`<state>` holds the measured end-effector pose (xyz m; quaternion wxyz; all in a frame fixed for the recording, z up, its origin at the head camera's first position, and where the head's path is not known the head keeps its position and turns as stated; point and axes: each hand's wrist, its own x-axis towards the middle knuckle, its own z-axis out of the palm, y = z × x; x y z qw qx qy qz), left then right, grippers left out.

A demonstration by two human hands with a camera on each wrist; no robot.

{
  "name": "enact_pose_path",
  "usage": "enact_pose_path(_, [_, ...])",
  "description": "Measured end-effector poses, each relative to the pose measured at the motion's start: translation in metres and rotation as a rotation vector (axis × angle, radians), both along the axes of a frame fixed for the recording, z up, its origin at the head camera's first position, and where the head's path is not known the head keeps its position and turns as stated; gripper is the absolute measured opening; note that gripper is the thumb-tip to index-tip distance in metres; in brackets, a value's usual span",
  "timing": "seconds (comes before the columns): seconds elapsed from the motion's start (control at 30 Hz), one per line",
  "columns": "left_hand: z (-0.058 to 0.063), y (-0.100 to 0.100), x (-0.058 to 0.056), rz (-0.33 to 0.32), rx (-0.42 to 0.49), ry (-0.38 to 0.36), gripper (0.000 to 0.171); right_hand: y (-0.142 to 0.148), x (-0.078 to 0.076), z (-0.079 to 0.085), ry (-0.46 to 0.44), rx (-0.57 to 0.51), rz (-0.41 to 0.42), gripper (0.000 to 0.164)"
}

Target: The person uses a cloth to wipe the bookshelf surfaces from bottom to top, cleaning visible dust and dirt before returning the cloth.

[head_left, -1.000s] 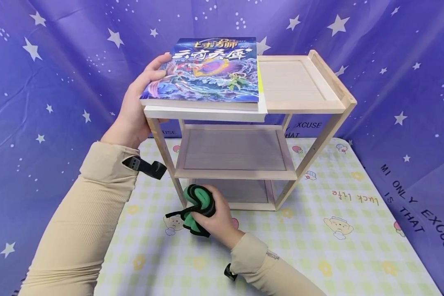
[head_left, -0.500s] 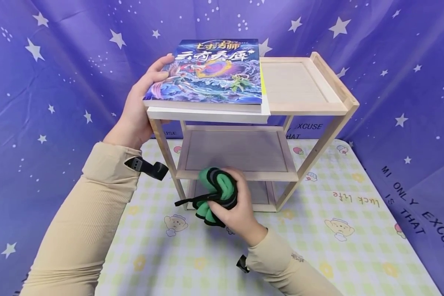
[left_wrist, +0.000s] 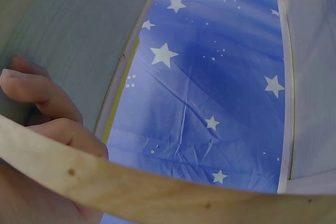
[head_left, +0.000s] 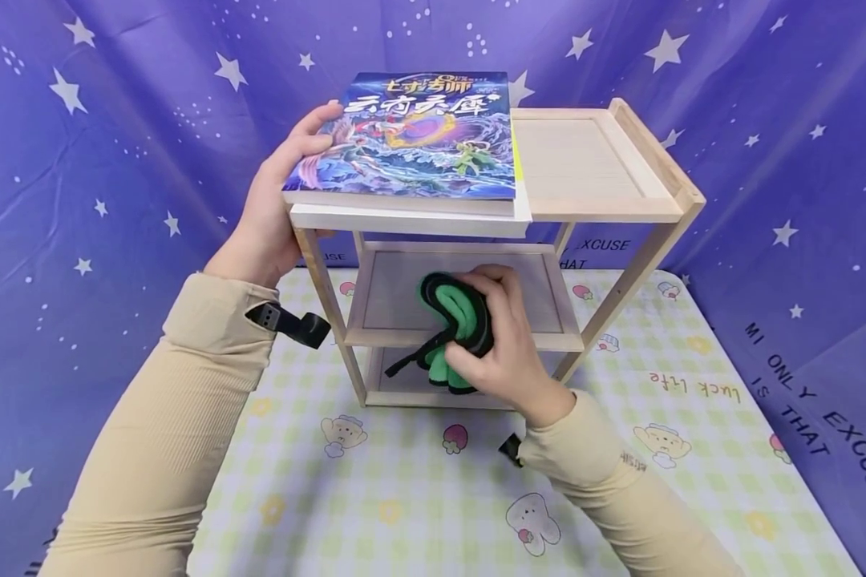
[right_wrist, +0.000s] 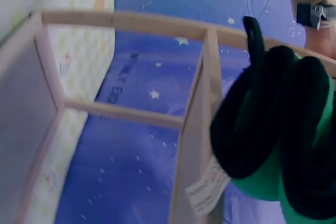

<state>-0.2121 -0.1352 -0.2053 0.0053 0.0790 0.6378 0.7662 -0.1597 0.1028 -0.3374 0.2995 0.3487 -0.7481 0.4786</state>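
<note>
My left hand [head_left: 263, 212] grips the left end of a wooden three-tier shelf [head_left: 573, 156], at the side of the books on its top board. In the left wrist view, fingers [left_wrist: 42, 95] curl under that board behind a wooden rail [left_wrist: 157, 187]. The upper book [head_left: 418, 156] has a blue illustrated cover and lies on a second one with a white edge [head_left: 404, 220]. My right hand [head_left: 508, 344] holds a folded green cloth [head_left: 458, 308] with black edging and a black strap, in front of the middle board. A white label [right_wrist: 207, 187] hangs from the cloth.
Below the middle board [head_left: 390, 280] is a lower board, partly hidden by the cloth. The shelf stands on a green-checked tablecloth [head_left: 404, 473]. Purple star-patterned curtains [head_left: 101, 264] enclose the back and sides. Black straps circle both wrists.
My right hand has lifted the folded cloth up and to the right, from beside the lower board to the middle board. My left hand has kept its place on the shelf and books.
</note>
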Motion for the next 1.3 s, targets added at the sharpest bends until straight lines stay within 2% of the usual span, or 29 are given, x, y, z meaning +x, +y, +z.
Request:
enact_pose_path(0.23, [0.000,0.002,0.000,0.003,-0.016,0.005,0.045,0.003,-0.018,0.014,-0.020,0.216,-0.057,0.061])
enact_pose_path(0.47, [0.000,0.003,-0.001,0.003,-0.016,0.014,0.046,-0.008,-0.022,0.014,-0.125,0.563,-0.113,0.062])
enact_pose_path(0.57, [0.000,0.004,-0.002,0.000,-0.013,0.018,0.046,-0.013,-0.022,0.011,-0.146,0.673,-0.123,0.062])
enact_pose_path(0.83, [-0.001,0.004,-0.002,-0.004,-0.014,0.016,0.045,-0.028,-0.021,0.000,-0.019,0.943,-0.184,0.055])
enact_pose_path(1.0, [0.000,0.003,-0.001,-0.003,-0.025,0.011,0.045,-0.036,-0.028,0.002,-0.028,1.001,-0.186,0.052])
enact_pose_path(1.1, [0.000,0.002,-0.001,-0.005,-0.024,0.016,0.044,-0.039,-0.034,0.006,-0.100,1.022,-0.156,0.049])
enact_pose_path(1.3, [0.000,-0.001,-0.001,-0.016,0.023,0.001,0.044,-0.049,-0.049,0.015,-0.310,1.106,-0.103,0.048])
